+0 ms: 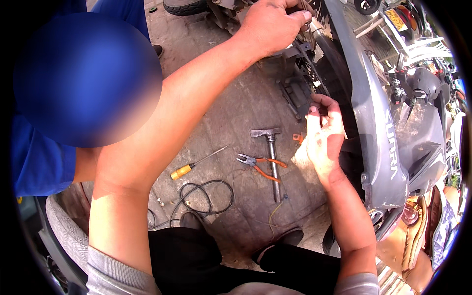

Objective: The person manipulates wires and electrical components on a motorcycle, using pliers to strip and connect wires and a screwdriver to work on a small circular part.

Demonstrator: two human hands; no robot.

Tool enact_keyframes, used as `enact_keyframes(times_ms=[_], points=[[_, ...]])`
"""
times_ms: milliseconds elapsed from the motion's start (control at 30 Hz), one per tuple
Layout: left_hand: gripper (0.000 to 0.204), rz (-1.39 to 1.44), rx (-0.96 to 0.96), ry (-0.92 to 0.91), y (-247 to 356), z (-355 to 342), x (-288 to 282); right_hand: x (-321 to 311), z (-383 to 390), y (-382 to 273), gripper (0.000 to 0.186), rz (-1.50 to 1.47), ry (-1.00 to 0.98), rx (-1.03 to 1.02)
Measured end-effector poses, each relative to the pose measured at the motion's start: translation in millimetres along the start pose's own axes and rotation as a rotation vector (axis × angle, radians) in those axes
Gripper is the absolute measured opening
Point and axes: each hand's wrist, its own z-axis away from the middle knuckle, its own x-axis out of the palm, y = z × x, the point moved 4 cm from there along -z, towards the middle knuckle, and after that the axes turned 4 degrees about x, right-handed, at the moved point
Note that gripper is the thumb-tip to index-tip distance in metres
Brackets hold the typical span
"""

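Note:
My left hand (275, 23) reaches far forward to the underside of a grey scooter body (376, 98). Its thumb and fingers are closed among thin dark cables, and what lies between them is partly hidden. Lower down, my right hand (326, 135) is beside the dark inner side of the same body, palm turned up. The fingers curl toward the thumb in a pinch; anything between them is too small to make out. Between the hands a thin dark cable (314, 69) runs down past black frame parts (295, 81).
On the paved ground lie a hammer (272, 162), orange-handled pliers (260, 163), a yellow-handled screwdriver (189, 168) and a coiled black cable (209, 184). A person in blue (37, 157) is close at the left. Another scooter (420, 108) stands at the right. A tyre (184, 6) shows at the top.

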Motion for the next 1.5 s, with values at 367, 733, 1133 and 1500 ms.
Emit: enact_keyframes(times_ms=[367, 733, 1133, 1500], points=[[0.017, -0.09, 0.098, 0.152, 15, 0, -4, 16, -47, -34, 0.022, -0.088, 0.193, 0.159], [0.019, -0.145, -0.011, 0.127, -19, 6, 12, 14, -51, -22, 0.025, 0.156, 0.177, -0.081], [0.018, -0.096, -0.009, 0.153, -11, 7, 2, 15, -49, -13, 0.022, 0.166, 0.214, -0.157], [0.021, -0.249, 0.057, 0.264, -24, 1, 14, 14, -50, -21, 0.02, 0.198, 0.206, -0.143]])
